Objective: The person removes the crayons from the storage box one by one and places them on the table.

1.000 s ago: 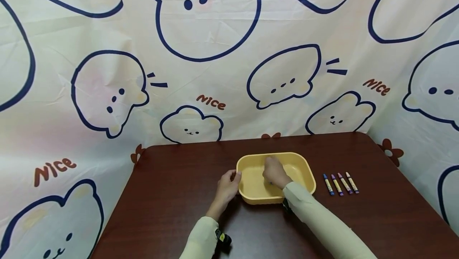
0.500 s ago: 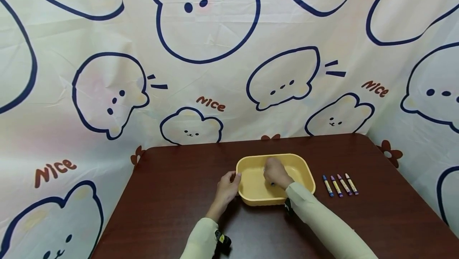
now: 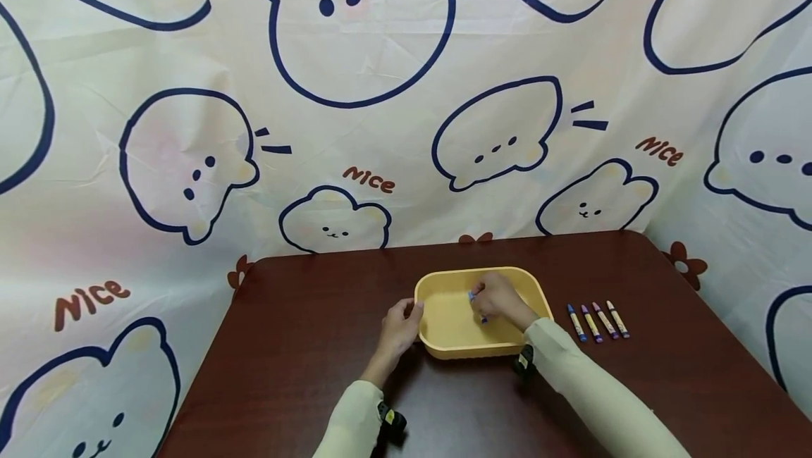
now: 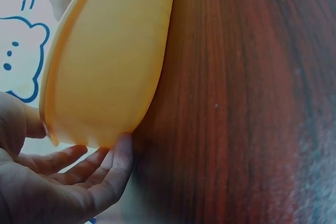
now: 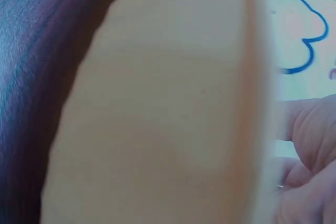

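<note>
A yellow plastic tray stands on the brown table. At its left end, my left hand grips it; in the left wrist view, the thumb is at the rim and the fingers bend against the outer wall. Over the inside of the tray, my right hand pinches a blue crayon, whose two ends show past the fingers. The tray wall fills much of the right wrist view and hides the right fingertips and the crayon there.
Several crayons lie side by side in a row on the table, right of the tray. A curtain printed with cartoon bears hangs behind the table. Dark cameras are strapped to both wrists.
My right hand has moved slightly to the right inside the tray, and the blue crayon in its fingers now shows more plainly. The left hand keeps its grip on the tray.
</note>
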A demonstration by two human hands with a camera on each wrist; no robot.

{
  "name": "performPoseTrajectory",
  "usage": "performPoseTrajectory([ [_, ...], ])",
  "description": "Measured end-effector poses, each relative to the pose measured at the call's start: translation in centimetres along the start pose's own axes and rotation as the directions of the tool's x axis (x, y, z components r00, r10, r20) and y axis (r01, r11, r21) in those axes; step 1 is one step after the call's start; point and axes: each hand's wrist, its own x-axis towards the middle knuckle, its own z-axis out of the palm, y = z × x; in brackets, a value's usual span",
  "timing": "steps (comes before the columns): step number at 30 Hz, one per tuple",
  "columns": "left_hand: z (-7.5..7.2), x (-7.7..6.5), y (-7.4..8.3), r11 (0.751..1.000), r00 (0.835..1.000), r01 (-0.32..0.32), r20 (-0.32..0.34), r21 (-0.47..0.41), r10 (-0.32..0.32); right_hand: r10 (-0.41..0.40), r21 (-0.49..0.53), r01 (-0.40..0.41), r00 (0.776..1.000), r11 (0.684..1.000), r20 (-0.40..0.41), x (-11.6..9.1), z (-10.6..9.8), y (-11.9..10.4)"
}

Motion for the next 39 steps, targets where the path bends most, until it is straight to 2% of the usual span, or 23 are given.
performPoseTrajectory([
  [6, 0.0, 0.1, 0.1, 1.000, 1.000, 0.004, 0.004, 0.015, -0.004, 0.088, 0.174, -0.092, 0.996, 0.981, 0.029, -0.9, -3.2, -0.5],
  [14, -0.1, 0.2, 0.1, 1.000, 1.000, 0.006, 0.016, 0.009, -0.006, 0.122, 0.216, -0.111, 0.992, 0.970, -0.042, -2.5, -8.8, 0.2],
  [18, -0.2, 0.2, 0.0, 1.000, 1.000, 0.010, 0.013, 0.020, -0.010, 0.126, 0.201, -0.106, 0.988, 0.974, -0.088, -3.3, -11.2, 1.6],
  [22, -0.2, 0.3, 0.0, 1.000, 1.000, 0.017, 0.024, 0.021, -0.018, 0.158, 0.184, -0.136, 0.981, 0.973, -0.110, -4.1, -12.9, 3.3],
  [31, -0.2, 0.4, 0.3, 1.000, 0.999, 0.022, 0.029, 0.008, -0.022, 0.218, 0.155, -0.198, 0.969, 0.968, -0.120, -4.4, -13.5, 6.8],
  [39, -0.1, 0.2, 0.3, 0.999, 0.999, 0.038, 0.033, 0.010, -0.039, 0.220, 0.056, -0.215, 0.968, 0.975, -0.119, -4.2, -11.8, 8.5],
])
